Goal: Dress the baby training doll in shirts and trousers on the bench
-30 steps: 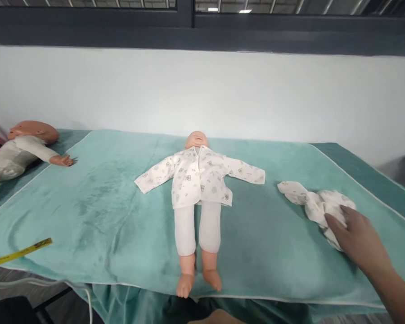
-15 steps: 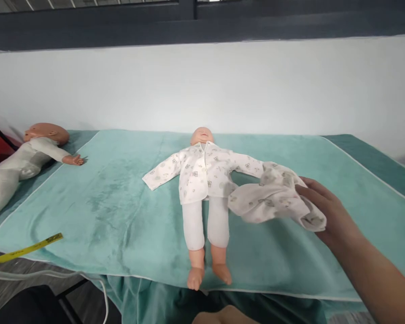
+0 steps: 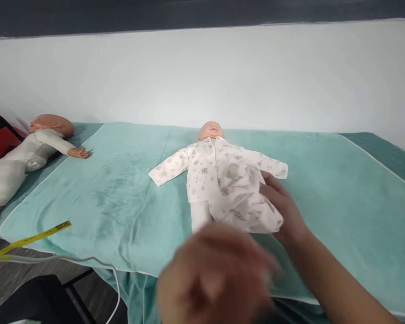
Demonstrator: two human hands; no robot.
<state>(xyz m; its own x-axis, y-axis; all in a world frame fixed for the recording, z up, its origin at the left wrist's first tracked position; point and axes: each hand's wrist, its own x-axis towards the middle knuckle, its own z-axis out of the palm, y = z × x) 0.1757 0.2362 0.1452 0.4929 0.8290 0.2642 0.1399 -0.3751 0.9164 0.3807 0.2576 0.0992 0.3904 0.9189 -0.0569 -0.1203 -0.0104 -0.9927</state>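
On its back lies a baby doll [image 3: 212, 131] in a white printed jacket [image 3: 198, 175] and white leggings, its legs mostly covered from view. My right hand [image 3: 283, 204] is closed on a bunched pair of white printed baby pants [image 3: 246, 198], lifted over the doll's lower body and hiding part of the jacket's hem. Close to the camera, my left hand [image 3: 216, 274] is smeared by motion in front of the doll's legs. Its fingers cannot be made out.
A second doll [image 3: 30, 153], wrapped in white, lies at the left beside a red and black object [image 3: 2, 139]. A teal blanket [image 3: 121, 193] covers the table. Yellow tape [image 3: 37, 238], a pale cable [image 3: 87, 259] and a black chair [image 3: 37, 299] are at the lower left.
My right hand has carried the bunched cloth left, from beside the doll to over its body. My left hand has risen from the bottom edge into view.
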